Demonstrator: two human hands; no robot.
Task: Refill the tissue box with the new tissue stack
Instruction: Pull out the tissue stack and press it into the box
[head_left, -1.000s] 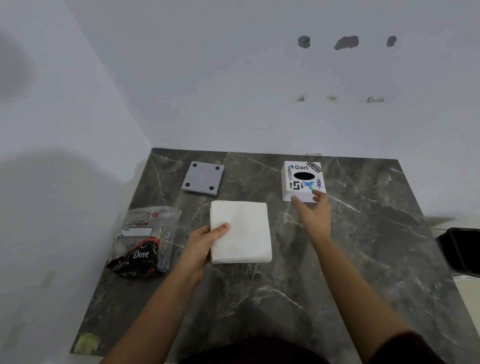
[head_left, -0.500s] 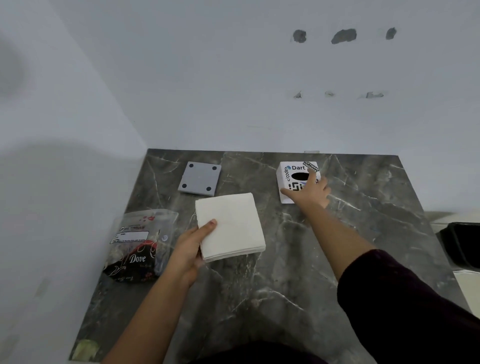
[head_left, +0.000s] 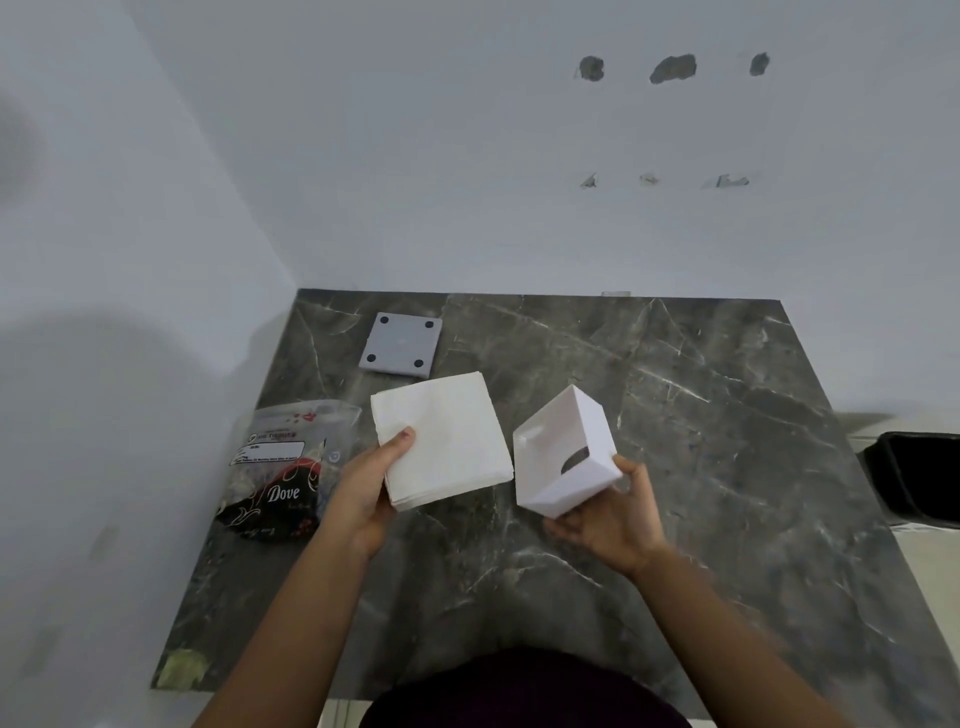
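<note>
Dark grey marble-patterned worktop (head_left: 675, 467) set into a corner of pale grey walls, viewed from the head camera. Left hand (head_left: 363, 488) grips the square white tissue stack (head_left: 441, 441) at its near-left corner: thumb lies flat on the top sheet, remaining fingers curl underneath, so the stack is pinched between them. Whether the stack's far edge rests on the worktop or is lifted clear cannot be told. Right hand (head_left: 613, 519) holds the white cube-shaped tissue box (head_left: 563, 452) from below and at its right side, fingers closed around the lower corner, thumb against the right edge. Box is raised off the worktop and tilted, open underside turned up and toward the camera; plain white interior visible, with the dark oval dispensing slot showing on the inner wall nearest the right hand. Box and stack sit just beside each other, nearly touching at the stack's right edge. Grey square plastic base plate (head_left: 401, 344) with four dark round pads at its corners lies flat on the worktop beyond the stack, apart from it. Clear and black plastic wrapper printed "Dove" (head_left: 283, 467) lies at the left edge of the worktop, next to the left wrist. Black bin (head_left: 919, 478) stands off the right side.
</note>
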